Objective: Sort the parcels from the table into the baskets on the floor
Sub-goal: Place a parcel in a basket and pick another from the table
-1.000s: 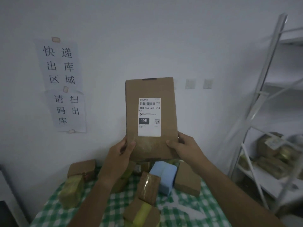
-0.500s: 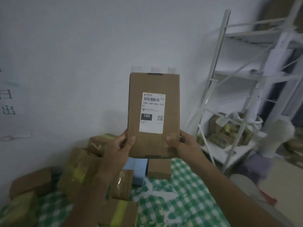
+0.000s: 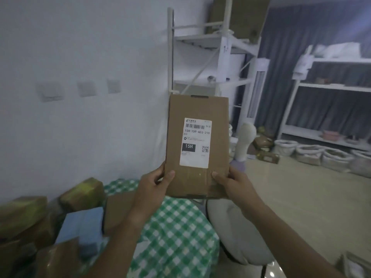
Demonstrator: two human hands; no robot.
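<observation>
A flat brown cardboard parcel stands upright in front of me, its white label reading 15H-159-A03-210 facing me. My left hand grips its lower left corner and my right hand grips its lower right corner, thumbs on the front. Below lies the table with a green checked cloth. More parcels sit at its left: taped brown boxes and a blue box. A row of pale baskets stands on the floor at the far right.
A white metal shelf rack stands by the wall behind the parcel. A second white rack stands before a dark curtain at right. A grey round seat sits beside the table. Loose parcels lie on the beige floor.
My view has swung to the right, from the wall signs to the shelves and floor baskets. Both hands keep the same hold on the labelled parcel.
</observation>
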